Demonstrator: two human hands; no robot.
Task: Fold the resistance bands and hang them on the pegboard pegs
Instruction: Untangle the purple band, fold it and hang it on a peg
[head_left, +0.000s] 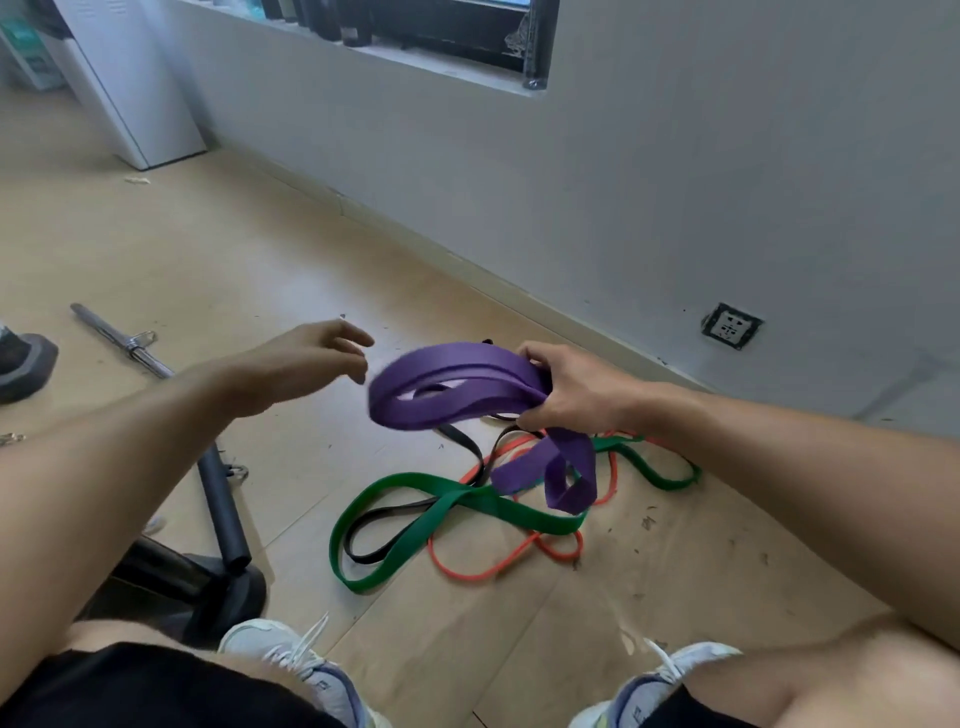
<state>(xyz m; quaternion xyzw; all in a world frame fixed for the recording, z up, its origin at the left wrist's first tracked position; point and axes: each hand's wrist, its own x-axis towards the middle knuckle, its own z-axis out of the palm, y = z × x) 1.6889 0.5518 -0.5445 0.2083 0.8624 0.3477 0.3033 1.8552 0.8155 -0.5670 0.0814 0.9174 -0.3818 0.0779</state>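
My right hand (571, 389) grips a wide purple resistance band (441, 402), gathered into several loops that stick out to the left, with one tail hanging down below the hand. My left hand (306, 358) hovers just left of the loops, fingers apart and holding nothing. On the wooden floor beneath lie a green band (415, 530), a thin orange band (498, 566) and a thin black band (374, 556), tangled together. No pegboard is in view.
A grey wall (623, 182) with a socket (731, 326) runs behind the bands. A metal bar (122, 340) and a black tube on a dark base (223, 514) lie at left. My knees and white shoes (291, 654) fill the bottom edge.
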